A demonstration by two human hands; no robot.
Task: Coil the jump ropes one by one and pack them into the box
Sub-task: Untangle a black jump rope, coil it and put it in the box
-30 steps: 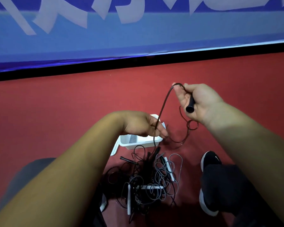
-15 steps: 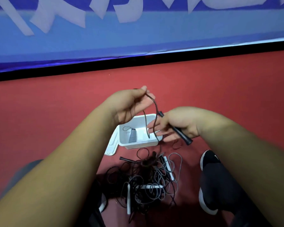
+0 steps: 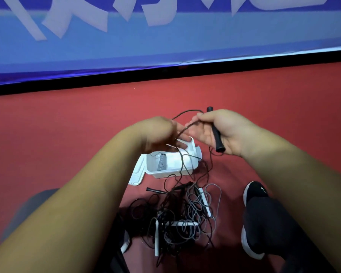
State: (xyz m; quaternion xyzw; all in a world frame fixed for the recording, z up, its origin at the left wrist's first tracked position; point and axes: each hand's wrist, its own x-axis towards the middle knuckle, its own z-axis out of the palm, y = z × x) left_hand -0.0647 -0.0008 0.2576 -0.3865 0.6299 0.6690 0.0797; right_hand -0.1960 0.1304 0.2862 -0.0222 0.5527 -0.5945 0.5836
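Coiling step, early: right hand [image 3: 224, 131] grips handle [image 3: 218, 138]; left hand [image 3: 159, 134] at cord [image 3: 185, 112], fingers hidden; next, wind slack from pile [image 3: 177, 219].

Large white characters run along the top of the blue banner [image 3: 165, 46] behind the red floor, but the frame's upper edge cuts them off and none can be read. The black shoe [image 3: 252, 196] on the right bears a small white curved logo [image 3: 262, 189].

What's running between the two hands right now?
Head view: the black jump rope's cord spans the gap, from the handle gripped by the right hand to the left hand.
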